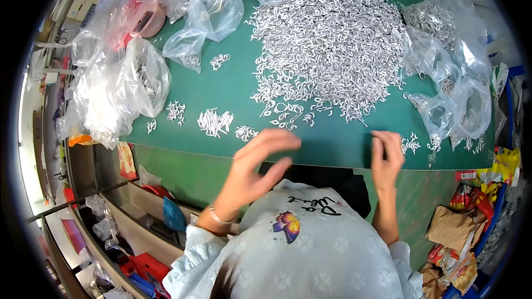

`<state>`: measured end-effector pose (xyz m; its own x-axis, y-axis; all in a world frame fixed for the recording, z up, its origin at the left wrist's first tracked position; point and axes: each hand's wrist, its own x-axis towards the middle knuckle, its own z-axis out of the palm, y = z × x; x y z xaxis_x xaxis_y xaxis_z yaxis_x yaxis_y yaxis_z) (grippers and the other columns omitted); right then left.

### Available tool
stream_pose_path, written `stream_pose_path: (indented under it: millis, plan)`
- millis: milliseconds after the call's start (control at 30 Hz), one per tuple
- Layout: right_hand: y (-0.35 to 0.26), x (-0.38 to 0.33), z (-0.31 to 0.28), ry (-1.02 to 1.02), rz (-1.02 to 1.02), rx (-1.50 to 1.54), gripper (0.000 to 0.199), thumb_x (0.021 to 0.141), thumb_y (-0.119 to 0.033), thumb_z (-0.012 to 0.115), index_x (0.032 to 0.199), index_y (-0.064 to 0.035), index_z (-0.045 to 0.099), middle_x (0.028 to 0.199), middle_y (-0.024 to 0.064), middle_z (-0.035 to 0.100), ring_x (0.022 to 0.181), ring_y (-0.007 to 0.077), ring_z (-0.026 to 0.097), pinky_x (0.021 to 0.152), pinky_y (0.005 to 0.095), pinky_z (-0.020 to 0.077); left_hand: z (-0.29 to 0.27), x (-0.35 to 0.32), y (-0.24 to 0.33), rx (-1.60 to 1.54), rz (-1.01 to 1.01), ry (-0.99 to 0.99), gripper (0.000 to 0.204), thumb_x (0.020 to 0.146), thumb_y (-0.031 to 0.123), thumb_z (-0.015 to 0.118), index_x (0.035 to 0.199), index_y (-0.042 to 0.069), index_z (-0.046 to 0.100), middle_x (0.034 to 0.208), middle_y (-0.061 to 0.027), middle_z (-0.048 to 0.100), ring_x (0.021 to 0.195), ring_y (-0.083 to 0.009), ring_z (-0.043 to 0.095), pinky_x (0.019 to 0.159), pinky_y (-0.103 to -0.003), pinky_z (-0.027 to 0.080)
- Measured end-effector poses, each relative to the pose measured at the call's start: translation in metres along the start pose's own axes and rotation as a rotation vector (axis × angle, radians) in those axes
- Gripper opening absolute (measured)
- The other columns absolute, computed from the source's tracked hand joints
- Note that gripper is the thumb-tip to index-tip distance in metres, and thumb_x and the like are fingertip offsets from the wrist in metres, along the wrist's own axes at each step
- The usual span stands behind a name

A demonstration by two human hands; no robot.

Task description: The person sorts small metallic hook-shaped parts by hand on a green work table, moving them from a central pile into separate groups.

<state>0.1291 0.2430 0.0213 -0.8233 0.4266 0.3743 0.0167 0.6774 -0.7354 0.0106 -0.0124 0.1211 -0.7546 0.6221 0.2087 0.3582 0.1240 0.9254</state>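
Observation:
A large heap of small silvery metal hooks point(332, 39) covers the far middle of the green table point(233, 86). My left hand point(257, 166) hovers at the table's near edge, fingers spread and blurred, holding nothing that I can see. It is nearest to a small cluster of hooks point(245, 132) and a bundle of straight silvery pieces point(215, 121). My right hand point(387, 155) rests on the near edge with its fingers bent down; whether it pinches a hook is hidden. Loose hooks point(411, 144) lie just right of it.
Clear plastic bags with metal parts stand at the left point(119, 86), back point(213, 8) and right point(449, 77). A pink tape roll point(148, 19) lies at back left. Crumpled wrappers point(463, 227) sit low on the right, red and blue items point(155, 232) on shelves below left.

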Motion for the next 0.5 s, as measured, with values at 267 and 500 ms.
stream_pose_path:
  millis: [267,500]
  plan:
    - [-0.054,0.019,0.065,-0.473,-0.382,-0.164,0.047,0.081,-0.015,0.071,0.125,-0.0090,0.057,0.130,0.0105,0.052,0.117,0.0305,0.048,0.092,0.0438,0.0401,-0.063,-0.053,0.126,-0.006,0.823,-0.014,0.010,0.084,0.016,0.059,0.074,0.015,0.060,0.075,0.0019,0.065,0.074,-0.0129,0.061,0.083,-0.041,0.047]
    - [-0.066,-0.006,0.099,-0.650,-0.493,-0.240,0.050,0.088,-0.020,0.066,0.134,-0.0070,0.051,0.147,0.0105,0.040,0.137,0.0325,0.034,0.108,0.0471,0.0314,-0.095,-0.097,0.153,0.004,1.097,-0.155,0.017,0.089,0.019,0.050,0.093,0.006,0.060,0.097,-0.0154,0.060,0.091,-0.0307,0.057,0.090,-0.051,0.042]
